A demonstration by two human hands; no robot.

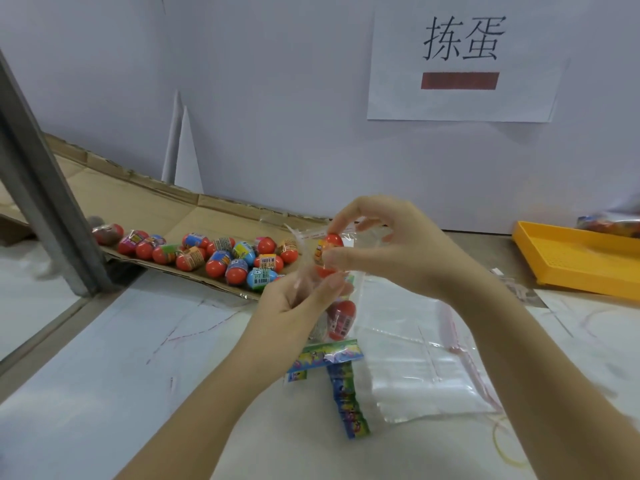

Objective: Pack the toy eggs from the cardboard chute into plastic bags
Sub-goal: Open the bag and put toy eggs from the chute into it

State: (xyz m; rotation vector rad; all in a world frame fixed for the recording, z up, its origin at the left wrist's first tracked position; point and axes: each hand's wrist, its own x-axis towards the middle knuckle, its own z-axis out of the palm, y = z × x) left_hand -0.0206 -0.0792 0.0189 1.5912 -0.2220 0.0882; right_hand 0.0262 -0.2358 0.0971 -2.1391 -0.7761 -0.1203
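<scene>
A paper sign (464, 60) hangs on the pale wall (277, 98) at one o'clock; a grey post (45, 188) leans at ten.

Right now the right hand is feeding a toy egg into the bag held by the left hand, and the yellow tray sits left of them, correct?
No: the head view shows the yellow tray to the right of them. The rest holds: the right hand feeds a toy egg into the bag held by the left hand.
</scene>
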